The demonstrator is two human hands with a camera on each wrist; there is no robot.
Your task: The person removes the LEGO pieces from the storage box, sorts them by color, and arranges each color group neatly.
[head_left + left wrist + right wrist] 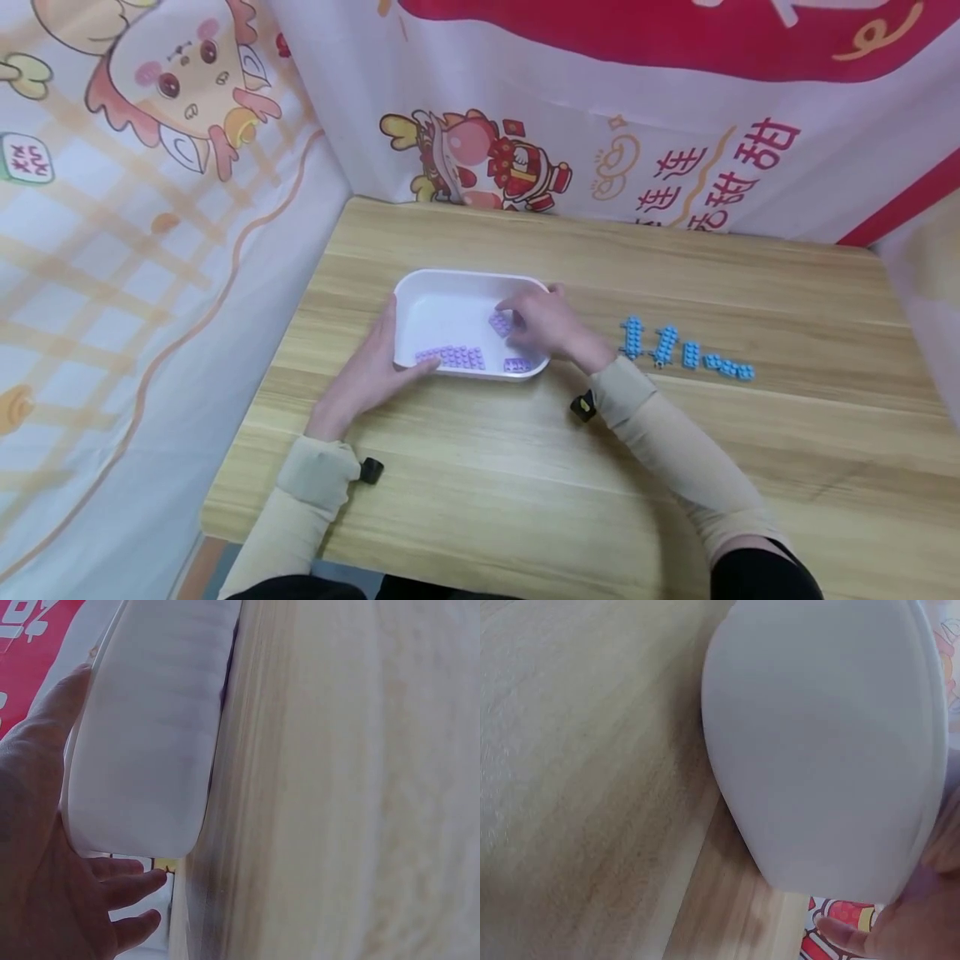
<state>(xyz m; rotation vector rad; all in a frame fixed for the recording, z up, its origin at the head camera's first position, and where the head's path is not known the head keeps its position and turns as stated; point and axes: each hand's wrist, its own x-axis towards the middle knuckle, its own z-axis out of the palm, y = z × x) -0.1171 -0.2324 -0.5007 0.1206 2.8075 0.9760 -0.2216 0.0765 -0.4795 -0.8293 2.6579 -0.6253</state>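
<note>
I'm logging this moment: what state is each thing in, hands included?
White rounded plastic tray: upright, open-topped.
Purple studded plastic blocks: inside the tray.
Blue studded plastic pieces: outside, in a rough row.
Left hand: gripping the tray's left end.
Right hand: at one purple block, grip unclear.

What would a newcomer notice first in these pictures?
Probably the white tray of purple blocks on the wooden table, with the left hand at its left end and the right hand inside. Blue blocks to its right come next, then the red-and-white cloth behind.
</note>
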